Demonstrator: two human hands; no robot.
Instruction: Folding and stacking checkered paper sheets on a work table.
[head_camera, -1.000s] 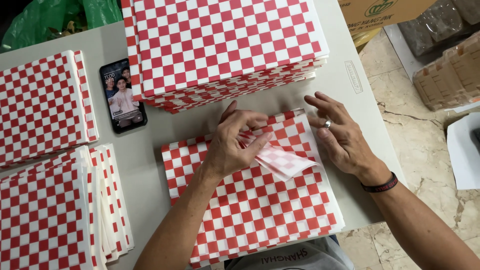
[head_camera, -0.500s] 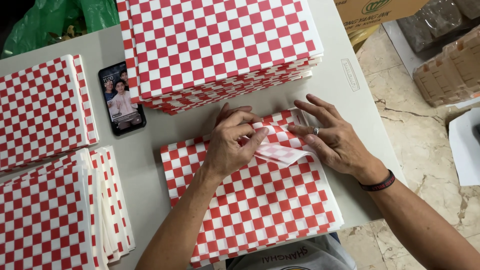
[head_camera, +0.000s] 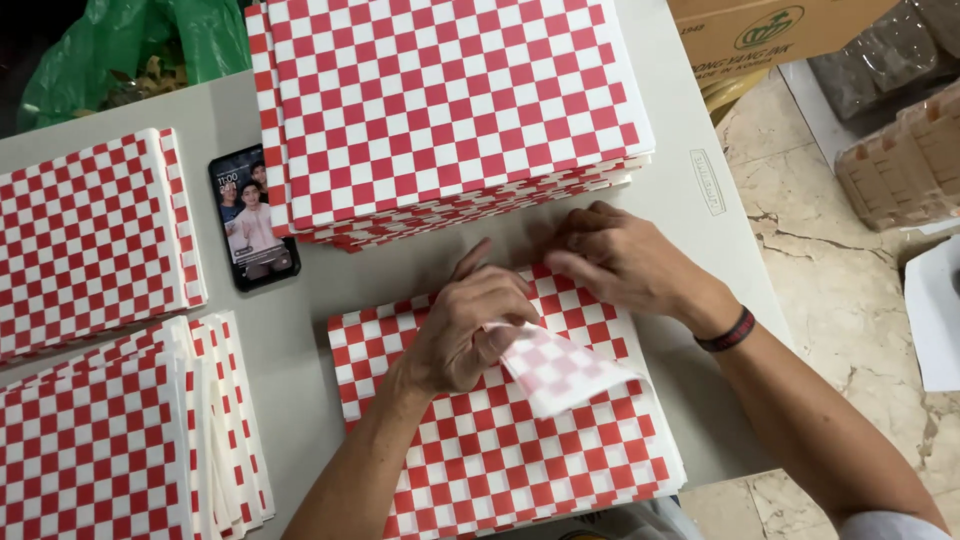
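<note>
A small stack of red-and-white checkered paper sheets (head_camera: 520, 450) lies on the grey table (head_camera: 370, 275) in front of me. My left hand (head_camera: 470, 330) pinches the far corner of the top sheet and folds it back, so its pale underside (head_camera: 565, 370) shows. My right hand (head_camera: 620, 260) rests on the far right corner of the same stack, fingers spread on the paper near the tall pile behind it.
A tall pile of checkered sheets (head_camera: 440, 100) stands at the back. Two more piles, one at the left (head_camera: 90, 235) and one at the front left (head_camera: 110, 440), flank a black phone (head_camera: 253, 218). A green bag (head_camera: 130, 50), cardboard box (head_camera: 770, 30) and stone floor (head_camera: 850, 330) surround the table.
My left hand has lifted the top sheet's corner further and folded it back toward me. My right hand has slid left toward the stack's far corner.
</note>
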